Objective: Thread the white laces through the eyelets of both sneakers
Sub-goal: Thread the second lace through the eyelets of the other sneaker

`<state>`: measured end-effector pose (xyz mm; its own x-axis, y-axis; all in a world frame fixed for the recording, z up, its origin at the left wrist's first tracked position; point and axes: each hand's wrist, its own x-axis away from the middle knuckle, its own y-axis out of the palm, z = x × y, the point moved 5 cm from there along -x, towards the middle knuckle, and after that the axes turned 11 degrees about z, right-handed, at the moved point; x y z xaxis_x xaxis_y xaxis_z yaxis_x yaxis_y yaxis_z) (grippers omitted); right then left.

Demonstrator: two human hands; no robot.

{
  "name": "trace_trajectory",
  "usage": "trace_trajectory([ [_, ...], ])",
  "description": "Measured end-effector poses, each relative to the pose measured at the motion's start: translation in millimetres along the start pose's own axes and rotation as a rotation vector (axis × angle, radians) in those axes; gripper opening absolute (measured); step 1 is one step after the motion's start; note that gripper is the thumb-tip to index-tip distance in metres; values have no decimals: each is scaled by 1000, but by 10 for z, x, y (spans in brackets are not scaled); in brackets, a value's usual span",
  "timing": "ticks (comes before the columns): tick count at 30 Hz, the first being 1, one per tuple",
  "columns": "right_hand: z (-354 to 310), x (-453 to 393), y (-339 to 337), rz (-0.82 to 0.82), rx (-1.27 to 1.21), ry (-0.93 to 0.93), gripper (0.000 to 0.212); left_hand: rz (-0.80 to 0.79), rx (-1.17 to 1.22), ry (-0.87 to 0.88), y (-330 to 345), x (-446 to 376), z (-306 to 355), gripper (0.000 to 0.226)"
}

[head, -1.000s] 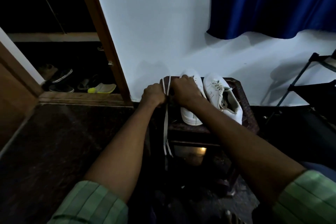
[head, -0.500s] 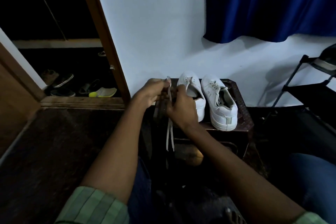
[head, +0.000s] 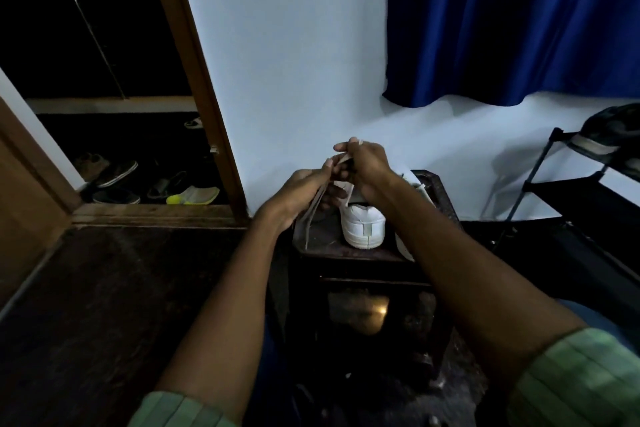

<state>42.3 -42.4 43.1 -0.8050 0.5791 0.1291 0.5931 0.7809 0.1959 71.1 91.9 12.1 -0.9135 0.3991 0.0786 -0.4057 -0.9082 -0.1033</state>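
Over a small dark desk (head: 346,250), a person's left hand (head: 304,191) and right hand (head: 369,166) meet, fingers (head: 343,147) of both pinching a white lace (head: 313,210) that hangs toward the desk. Two white sneakers (head: 363,227) sit on the desk, just under the hands.

Item count, head view:

- Hands: two, the left hand (head: 304,194) and the right hand (head: 369,166).
- White sneakers on the surface (head: 332,246): two. One sneaker (head: 363,227) shows its heel; the second sneaker (head: 420,189) is mostly hidden behind the right forearm.
- White lace (head: 313,210): two strands hang below the left hand; whether they are one lace or two cannot be told.
- Blue curtain (head: 519,21): one.
- Black rack (head: 585,184): one.
- Green sleeves: two.
- Footwear in the doorway (head: 192,196): several pieces, too dark to count exactly.
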Motion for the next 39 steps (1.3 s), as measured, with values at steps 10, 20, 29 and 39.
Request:
trace_trajectory([
  [10,-770,-252,-546,204,-85,-192,35,52,-20,102,113,-118,79,26],
  [20,-1344,-181,-1085,351,142,-757,31,356,-84,228,447,-291,465,10],
  [29,-1268,-286,-1142,298,749,-1118,27,359,-252,314,834,-506,502,19],
  [39,-133,-892,-1296,153,337,81,22,488,-429,311,720,-685,230,14],
])
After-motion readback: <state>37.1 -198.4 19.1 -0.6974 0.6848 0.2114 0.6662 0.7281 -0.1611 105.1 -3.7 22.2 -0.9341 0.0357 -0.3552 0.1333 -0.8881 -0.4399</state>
